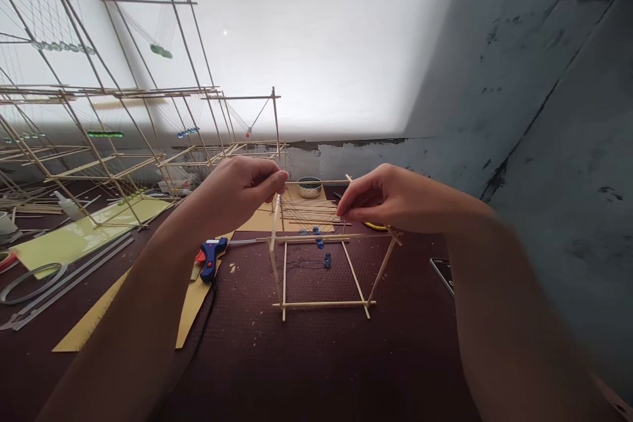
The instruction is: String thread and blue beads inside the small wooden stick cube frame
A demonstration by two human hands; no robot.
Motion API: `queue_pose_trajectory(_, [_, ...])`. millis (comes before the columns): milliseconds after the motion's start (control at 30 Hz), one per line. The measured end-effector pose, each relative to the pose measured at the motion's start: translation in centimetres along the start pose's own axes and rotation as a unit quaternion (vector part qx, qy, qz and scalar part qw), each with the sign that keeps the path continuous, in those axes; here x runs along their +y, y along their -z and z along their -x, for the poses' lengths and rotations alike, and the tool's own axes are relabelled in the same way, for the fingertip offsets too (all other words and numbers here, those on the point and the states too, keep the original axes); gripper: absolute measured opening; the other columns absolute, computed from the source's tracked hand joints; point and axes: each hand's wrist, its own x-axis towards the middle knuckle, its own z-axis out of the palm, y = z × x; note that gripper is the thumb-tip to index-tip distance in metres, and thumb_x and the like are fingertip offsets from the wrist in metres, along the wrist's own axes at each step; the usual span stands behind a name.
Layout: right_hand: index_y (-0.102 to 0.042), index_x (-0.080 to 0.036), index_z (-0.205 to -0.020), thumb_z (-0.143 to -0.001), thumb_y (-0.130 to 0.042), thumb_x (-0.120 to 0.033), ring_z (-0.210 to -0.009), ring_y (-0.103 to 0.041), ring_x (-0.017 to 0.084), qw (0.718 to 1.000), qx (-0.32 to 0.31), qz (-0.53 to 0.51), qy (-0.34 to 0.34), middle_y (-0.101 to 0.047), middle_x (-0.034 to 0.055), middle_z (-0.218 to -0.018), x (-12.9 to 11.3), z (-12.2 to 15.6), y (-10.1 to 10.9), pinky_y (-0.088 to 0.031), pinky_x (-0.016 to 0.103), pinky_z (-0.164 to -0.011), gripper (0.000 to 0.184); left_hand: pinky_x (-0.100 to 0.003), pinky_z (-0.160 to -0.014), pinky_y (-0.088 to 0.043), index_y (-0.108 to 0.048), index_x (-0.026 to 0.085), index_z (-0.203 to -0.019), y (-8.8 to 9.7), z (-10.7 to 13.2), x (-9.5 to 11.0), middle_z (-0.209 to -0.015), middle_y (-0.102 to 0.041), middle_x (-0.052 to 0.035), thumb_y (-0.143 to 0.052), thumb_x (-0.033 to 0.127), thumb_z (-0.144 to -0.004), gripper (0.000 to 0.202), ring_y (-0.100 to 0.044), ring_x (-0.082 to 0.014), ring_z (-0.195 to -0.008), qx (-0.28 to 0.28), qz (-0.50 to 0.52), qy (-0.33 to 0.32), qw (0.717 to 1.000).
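A small frame of thin wooden sticks (324, 304) stands on the dark table in front of me. Blue glass beads (319, 241) hang on fine threads inside it, and one more blue bead (327, 260) shows lower down. My left hand (247, 184) is closed in a pinch above the frame's upper left corner; what lies between its fingertips is too small to make out. Over the right part of the frame, my right hand (373, 196) pinches what looks like a fine thread, with its fingertips just above the top stick.
A blue glue gun (213, 258) lies left of the frame on yellow card (195, 310). Behind are a round tin (309, 188) and loose sticks. A large stick structure (103, 89) with hanging beads fills the left. A phone (442, 273) lies at right.
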Motion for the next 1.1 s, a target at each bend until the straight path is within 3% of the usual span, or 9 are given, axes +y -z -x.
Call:
queue_pose_trajectory(200, [-0.078,-0.026,-0.095,-0.08,-0.068,-0.039,-0.078,-0.067,0.019,1.0,-0.014,0.0,-0.006,-0.075,0.0019,-0.088,0.3,-0.1,-0.1,-0.048,0.029,-0.062,0.023,-0.026,-0.052,-0.031,-0.058,0.021,-0.063,0.3,0.5,0.2,-0.056,-0.052,0.0025,-0.048,0.043,-0.093,0.038,-0.041,-0.0111,-0.05,-0.053,-0.015,-0.007,0.998])
queue_pose_trajectory(333, [-0.076,-0.025,-0.101,-0.08,-0.068,-0.042,-0.077,-0.066,0.019,1.0,-0.01,0.006,-0.009,-0.075,0.0025,-0.089,0.1,-0.1,-0.1,-0.048,0.029,-0.062,0.028,-0.026,-0.052,-0.031,-0.059,0.021,-0.065,0.2,0.7,0.4,-0.056,-0.053,0.0023,-0.047,0.046,-0.093,0.04,-0.042,-0.011,-0.049,-0.052,-0.02,-0.005,0.998])
queue_pose_trajectory(467, [-0.077,-0.025,-0.096,-0.081,-0.068,-0.047,-0.074,-0.063,0.017,1.0,0.012,0.023,0.007,-0.074,0.0009,-0.084,-0.5,-0.1,-0.2,-0.045,0.028,-0.059,0.027,-0.026,-0.056,-0.034,-0.061,0.02,-0.067,0.0,0.6,0.8,-0.06,-0.056,0.0011,-0.048,0.041,-0.094,0.037,-0.046,-0.0111,-0.054,-0.026,0.005,-0.018,1.0])
queue_pose_trajectory(700, [-0.078,-0.024,-0.094,-0.079,-0.068,-0.049,-0.073,-0.063,0.018,1.0,0.0,0.02,0.018,-0.073,0.0036,-0.085,-1.4,-0.7,-1.6,-0.043,0.029,-0.058,0.031,-0.025,-0.061,-0.041,-0.064,0.018,-0.072,-0.8,-0.2,0.9,-0.066,-0.058,-0.002,-0.05,0.039,-0.094,0.034,-0.051,-0.0124,-0.064,0.016,0.156,-0.033,0.987])
queue_pose_trajectory(900, [-0.074,-0.022,-0.104,-0.077,-0.069,-0.05,-0.071,-0.063,0.018,0.998,0.033,0.044,0.019,-0.072,0.0052,-0.086,-1.3,-1.3,-2.5,-0.044,0.029,-0.059,0.039,-0.024,-0.064,-0.045,-0.069,0.017,-0.074,-1.0,-0.2,1.1,-0.067,-0.062,-0.0037,-0.054,0.037,-0.092,0.03,-0.056,-0.0134,-0.067,0.105,0.225,0.027,0.968])
queue_pose_trajectory(1100, [-0.074,-0.02,-0.078,-0.083,-0.063,-0.052,-0.052,-0.044,0.011,0.998,0.008,0.066,-0.002,-0.059,0.0002,-0.063,-0.8,-1.3,-2.2,-0.03,0.028,-0.047,0.034,-0.024,-0.066,-0.049,-0.072,0.016,-0.083,-1.5,-0.4,0.7,-0.071,-0.064,-0.0038,-0.058,0.037,-0.092,0.027,-0.058,-0.0118,-0.067,0.129,0.343,0.026,0.93])
